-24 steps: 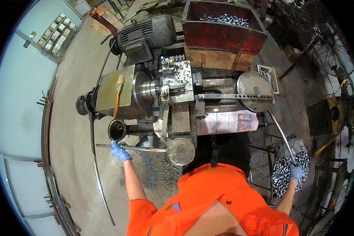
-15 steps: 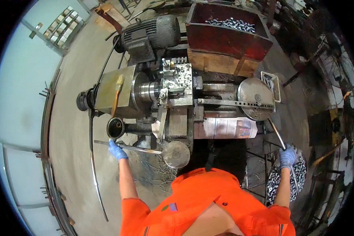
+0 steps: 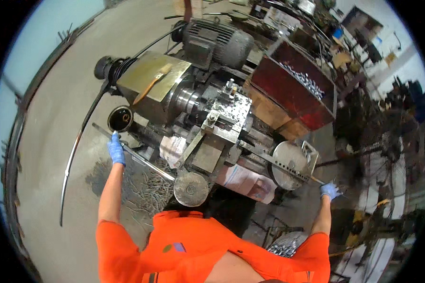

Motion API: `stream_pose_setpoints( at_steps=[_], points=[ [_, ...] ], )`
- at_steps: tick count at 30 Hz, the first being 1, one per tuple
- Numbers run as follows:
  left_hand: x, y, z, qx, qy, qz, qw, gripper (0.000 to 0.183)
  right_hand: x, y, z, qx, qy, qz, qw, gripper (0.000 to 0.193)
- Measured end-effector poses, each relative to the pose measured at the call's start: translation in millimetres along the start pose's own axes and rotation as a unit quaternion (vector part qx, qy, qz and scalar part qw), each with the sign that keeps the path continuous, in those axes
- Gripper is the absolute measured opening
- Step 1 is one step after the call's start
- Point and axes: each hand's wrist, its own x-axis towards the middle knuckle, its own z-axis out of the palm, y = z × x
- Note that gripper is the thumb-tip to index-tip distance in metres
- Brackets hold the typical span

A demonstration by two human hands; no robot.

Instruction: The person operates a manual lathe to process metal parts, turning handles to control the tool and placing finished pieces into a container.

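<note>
My left hand (image 3: 116, 150), in a blue glove, is closed around a long metal lever bar (image 3: 148, 164) that runs to a round metal plate (image 3: 191, 189) at the machine's front. Its fingertips are close under the rim of a dark round pot (image 3: 120, 119) with dark liquid inside. Off to the right, my gloved right hand (image 3: 330, 191) is at the end of a second lever bar (image 3: 318, 180) by a larger round plate (image 3: 288, 165); its fingers look wrapped on the bar, though slightly blurred. Between them stands the machine's metal block (image 3: 230, 112), covered in chips.
A brush (image 3: 152, 85) lies on the housing (image 3: 141, 70). Behind are a motor (image 3: 217, 42) and a red bin (image 3: 288, 85) of small metal parts. More parts fill a container (image 3: 288, 243) near my right arm. Metal shavings (image 3: 153, 191) litter the floor; a hose (image 3: 75, 146) hangs left.
The view has turned, so the machine appears tilted. My right hand and its lever bar have swung away from me, toward the far right. My left hand stays at its bar by the pot.
</note>
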Motion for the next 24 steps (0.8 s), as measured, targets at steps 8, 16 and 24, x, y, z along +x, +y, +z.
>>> stream_pose_setpoints(
  at_steps=[8, 16, 24],
  points=[
    [28.6, -5.3, -43.9, -0.026, -0.081, -0.063, 0.994, 0.049, -59.9, -25.4, 22.7, 0.141, 0.149, -0.077, 0.976, 0.074],
    [27.0, -48.8, -24.4, 0.701, -0.329, 0.166, 0.611, 0.033, -147.1, 8.8, 100.5, 0.317, 0.086, -0.079, 0.941, 0.049],
    [-4.8, -83.5, 4.1, 0.652, -0.225, 0.153, 0.708, 0.048, -171.4, 0.0, 122.2, 0.452, -0.044, -0.099, 0.885, 0.032]
  ],
)
